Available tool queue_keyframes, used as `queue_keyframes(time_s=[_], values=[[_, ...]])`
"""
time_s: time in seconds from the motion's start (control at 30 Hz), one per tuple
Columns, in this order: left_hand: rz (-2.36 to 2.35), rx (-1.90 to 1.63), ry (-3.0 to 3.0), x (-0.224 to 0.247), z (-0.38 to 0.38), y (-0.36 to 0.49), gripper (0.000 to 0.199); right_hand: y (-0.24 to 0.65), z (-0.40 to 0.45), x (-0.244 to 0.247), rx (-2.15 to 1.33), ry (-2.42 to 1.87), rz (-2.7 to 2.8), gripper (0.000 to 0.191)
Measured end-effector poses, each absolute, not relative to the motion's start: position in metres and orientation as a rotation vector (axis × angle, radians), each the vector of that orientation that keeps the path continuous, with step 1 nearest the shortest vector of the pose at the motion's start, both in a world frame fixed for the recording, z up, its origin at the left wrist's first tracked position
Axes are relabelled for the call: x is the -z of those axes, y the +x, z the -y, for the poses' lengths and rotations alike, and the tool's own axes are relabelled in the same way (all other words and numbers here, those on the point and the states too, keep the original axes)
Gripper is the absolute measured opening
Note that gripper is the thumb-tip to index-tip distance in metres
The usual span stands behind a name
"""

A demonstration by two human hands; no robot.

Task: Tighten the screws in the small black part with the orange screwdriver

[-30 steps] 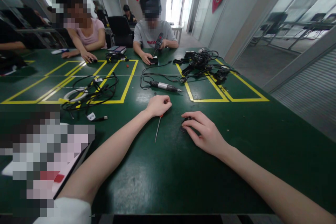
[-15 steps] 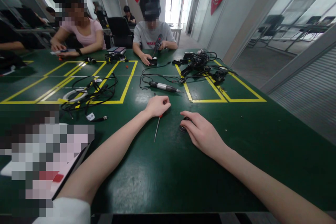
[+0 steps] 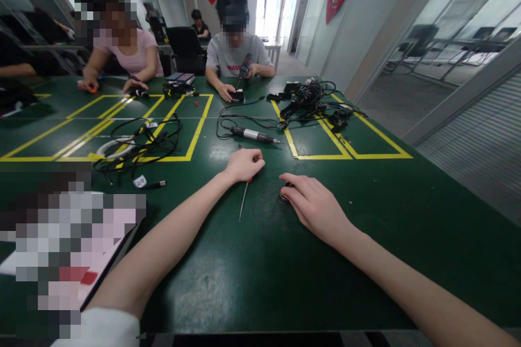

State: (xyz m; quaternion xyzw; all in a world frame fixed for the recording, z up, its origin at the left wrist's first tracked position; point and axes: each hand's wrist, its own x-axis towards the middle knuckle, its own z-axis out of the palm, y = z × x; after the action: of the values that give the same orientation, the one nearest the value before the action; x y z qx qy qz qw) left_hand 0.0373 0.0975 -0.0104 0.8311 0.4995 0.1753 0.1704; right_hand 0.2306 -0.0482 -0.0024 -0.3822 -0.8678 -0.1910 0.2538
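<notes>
My left hand (image 3: 245, 164) rests on the table with its fingers curled closed. A dark spot shows inside the curl, but what they hold, if anything, is hidden. From under this hand a screwdriver (image 3: 243, 200) sticks out towards me, with a thin metal shaft and a bit of red at its top; the hand covers most of its handle. To the right, my right hand (image 3: 313, 203) has thumb and fingers around a small dark round piece with a shiny rim (image 3: 284, 200), low at the table top. The fingers partly cover that piece.
Beyond my hands lies a pen-shaped electric screwdriver (image 3: 254, 134) with a cord. Tangled black cables (image 3: 309, 95) are at the back right, more cables (image 3: 163, 138) at the left. A blurred-out flat item (image 3: 91, 276) lies near left. A person opposite holds a power tool (image 3: 245, 66).
My hands have hardly moved. At the far left, the co-worker in pink has spread their hands apart, one now near a dark object on the table.
</notes>
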Motion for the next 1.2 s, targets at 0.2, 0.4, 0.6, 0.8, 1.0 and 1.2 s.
queue_keyframes(time_s=[0.2,0.4,0.6,0.8,1.0,1.2], values=[[-1.418,-0.494,2.364,0.0102,-0.0974,0.0374,0.023,0.2288,0.0509,-0.0026,0.627,-1.025,2.379,0.032],[-1.421,-0.493,2.366,0.0103,-0.0978,0.0373,0.023,0.2308,0.0507,-0.0009,0.520,-1.019,2.388,0.030],[-1.423,-0.491,2.368,0.0104,-0.0977,0.0374,0.023,0.2299,0.0503,-0.0008,0.476,-1.002,2.324,0.029],[-1.421,-0.487,2.376,0.0102,-0.0976,0.0376,0.023,0.2321,0.0501,0.0014,0.459,-1.007,2.350,0.025],[-1.429,-0.486,2.381,0.0098,-0.0978,0.0376,0.023,0.2292,0.0497,0.0009,0.585,-0.986,2.342,0.028],[-1.432,-0.489,2.380,0.0098,-0.0972,0.0372,0.023,0.2259,0.0500,0.0022,0.621,-0.977,2.355,0.027]])
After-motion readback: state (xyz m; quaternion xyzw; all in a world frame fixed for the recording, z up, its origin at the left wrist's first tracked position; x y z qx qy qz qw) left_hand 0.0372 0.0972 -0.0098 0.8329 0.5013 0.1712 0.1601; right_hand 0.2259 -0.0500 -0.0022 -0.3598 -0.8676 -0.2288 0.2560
